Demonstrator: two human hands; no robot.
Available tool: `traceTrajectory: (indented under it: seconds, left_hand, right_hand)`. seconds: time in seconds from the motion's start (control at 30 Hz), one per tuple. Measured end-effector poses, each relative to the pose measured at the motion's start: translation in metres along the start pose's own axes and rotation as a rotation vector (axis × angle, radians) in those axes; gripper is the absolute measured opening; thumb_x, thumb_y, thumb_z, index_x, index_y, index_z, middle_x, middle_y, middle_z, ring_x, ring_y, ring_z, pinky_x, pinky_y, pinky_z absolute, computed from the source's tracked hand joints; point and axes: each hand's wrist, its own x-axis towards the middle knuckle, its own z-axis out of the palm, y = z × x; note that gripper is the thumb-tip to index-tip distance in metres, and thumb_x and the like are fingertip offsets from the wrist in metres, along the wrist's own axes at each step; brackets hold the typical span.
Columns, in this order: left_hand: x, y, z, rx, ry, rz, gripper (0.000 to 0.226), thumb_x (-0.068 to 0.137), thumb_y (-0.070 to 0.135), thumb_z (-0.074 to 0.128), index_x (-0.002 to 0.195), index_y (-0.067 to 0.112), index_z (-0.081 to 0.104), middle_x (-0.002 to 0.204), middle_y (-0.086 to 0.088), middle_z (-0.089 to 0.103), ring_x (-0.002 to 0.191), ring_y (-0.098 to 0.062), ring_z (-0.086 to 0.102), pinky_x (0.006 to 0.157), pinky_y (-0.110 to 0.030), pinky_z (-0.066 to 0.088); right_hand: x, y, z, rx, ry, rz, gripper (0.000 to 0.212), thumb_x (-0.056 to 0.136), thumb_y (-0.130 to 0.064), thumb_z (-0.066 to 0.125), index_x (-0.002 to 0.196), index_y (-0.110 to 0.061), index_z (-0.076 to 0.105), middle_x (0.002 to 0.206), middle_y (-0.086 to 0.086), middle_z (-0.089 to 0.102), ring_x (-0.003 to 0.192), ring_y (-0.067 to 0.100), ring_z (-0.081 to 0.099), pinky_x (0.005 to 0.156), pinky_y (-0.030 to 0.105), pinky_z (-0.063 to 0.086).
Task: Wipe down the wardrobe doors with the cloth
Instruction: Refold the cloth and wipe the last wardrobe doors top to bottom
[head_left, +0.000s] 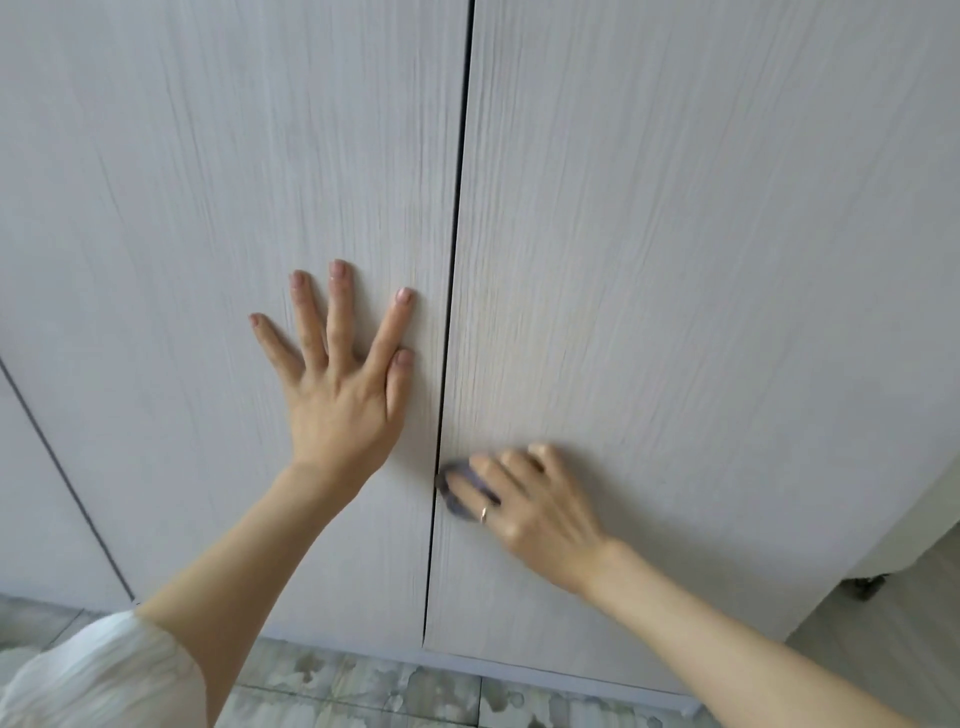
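Head view, facing down (close), wardrobe doors (675, 260)

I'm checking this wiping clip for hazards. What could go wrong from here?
The cloth sits right at the dark gap between the doors, so the right hand may snag it or pinch fingertips there. The left hand lies flat on the left door, likely leaving fresh prints.
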Motion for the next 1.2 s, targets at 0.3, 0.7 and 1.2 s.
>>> traceTrajectory:
  seconds: [0.3,0.7,1.2]
  left_hand:
    - [-0.018,0.004,0.004,-0.03,-0.028,-0.066,0.049,0.104,0.034,0.019,0.152,0.031,0.008,0.152,-0.028,0.017,0.137,-0.053,0.012,0.102,-0.076,0.008]
    - [-0.024,0.016,0.003,-0.093,-0.091,-0.182,0.052,0.102,0.034,0.014,0.151,0.036,-0.003,0.154,-0.028,0.007,0.139,-0.053,0.002,0.104,-0.075,0.001]
    - [-0.039,0.042,0.006,-0.148,-0.182,-0.393,0.055,0.099,0.033,0.014,0.147,0.035,-0.011,0.156,-0.025,-0.007,0.141,-0.048,-0.01,0.107,-0.069,-0.007]
  right_hand:
    - [-0.01,-0.014,0.008,0.052,0.094,0.237,0.024,0.097,-0.014,0.045,0.111,-0.017,0.063,0.105,0.007,0.055,0.082,0.027,0.053,0.067,0.036,0.03]
    - [-0.013,0.041,-0.026,-0.01,0.253,0.525,0.036,0.088,-0.01,0.059,0.12,-0.025,0.054,0.107,0.002,0.047,0.086,0.024,0.049,0.07,0.033,0.024]
    - [-0.058,0.069,-0.051,-0.103,0.221,0.594,0.046,0.083,-0.004,0.064,0.124,-0.022,0.051,0.109,0.003,0.044,0.089,0.024,0.047,0.072,0.036,0.029]
